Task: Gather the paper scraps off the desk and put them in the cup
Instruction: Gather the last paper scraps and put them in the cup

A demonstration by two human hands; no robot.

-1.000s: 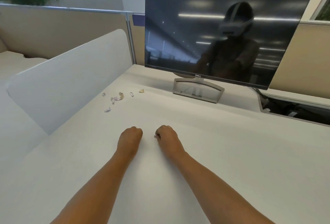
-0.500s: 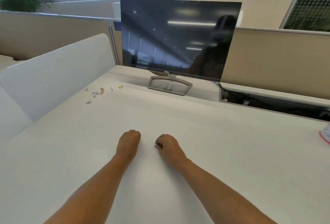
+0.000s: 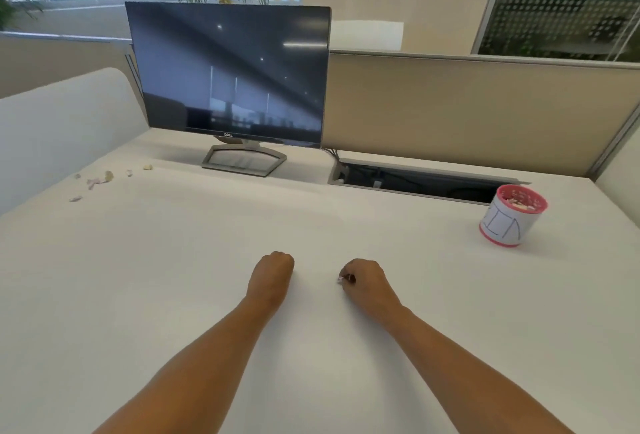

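Both my hands rest on the white desk [image 3: 346,225] near its middle. My left hand [image 3: 272,274] is curled into a fist with nothing visible in it. My right hand [image 3: 367,283] pinches a small pale paper scrap [image 3: 341,279] at its fingertips. Several paper scraps [image 3: 100,180] lie scattered at the far left of the desk, by the white divider. A cup [image 3: 509,222] with a pink rim, a white label and scraps inside stands at the right, well away from both hands.
A dark monitor [image 3: 228,73] on a grey stand [image 3: 244,163] sits at the back. To its right an open cable tray [image 3: 415,180] runs along the beige partition [image 3: 467,111]. A white divider panel [image 3: 62,122] borders the left side.
The view has swung to the right, bringing the cup fully into sight. Both hands stay in nearly the same places on the desk, the right one still pinching its scrap.
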